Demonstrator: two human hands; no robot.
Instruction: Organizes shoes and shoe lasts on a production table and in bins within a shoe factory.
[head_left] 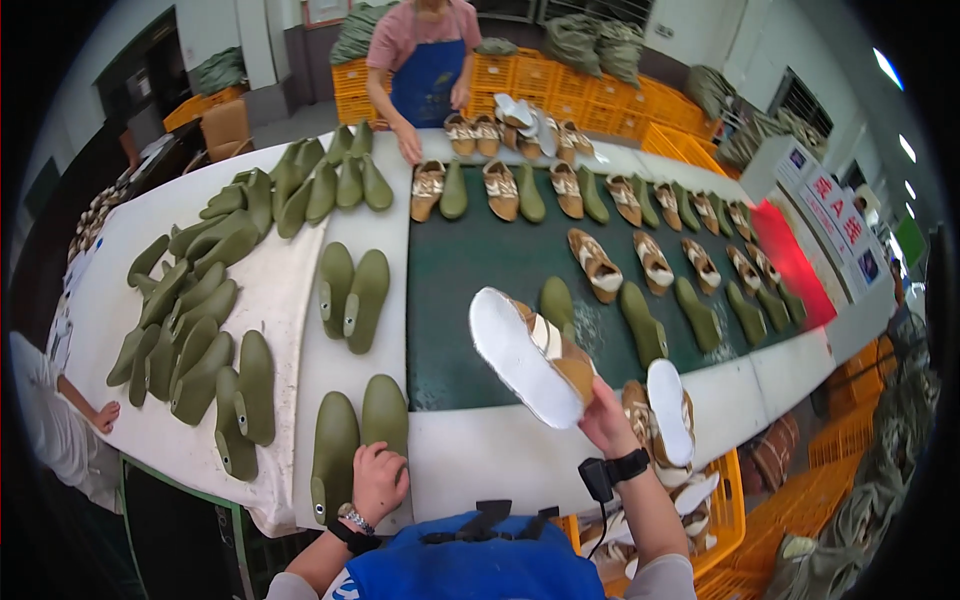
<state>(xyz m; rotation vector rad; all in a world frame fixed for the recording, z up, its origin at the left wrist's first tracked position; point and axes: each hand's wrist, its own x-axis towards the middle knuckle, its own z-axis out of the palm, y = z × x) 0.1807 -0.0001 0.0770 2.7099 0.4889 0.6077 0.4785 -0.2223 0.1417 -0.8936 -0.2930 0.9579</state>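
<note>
My right hand [608, 418] grips a brown and white shoe upper [530, 360] by its heel end, its white underside turned toward me. It hangs above the front edge of the dark green conveyor belt [470, 290]. My left hand [380, 484] has its fingers curled over the near end of a green shoe last [385, 405] on the white table. Another green last [335, 450] lies right beside that hand, to its left. Near my right wrist, a pair of shoe uppers [670, 415] rests at the table's edge, one with its white underside showing.
Many green lasts [200, 330] lie heaped on the left. Uppers [502, 190] and lasts stand in rows on the belt, toward a machine [820, 230] with red light. An orange crate [735, 500] of uppers sits at my lower right. A co-worker [425, 60] stands across; another person [65, 420] is at left.
</note>
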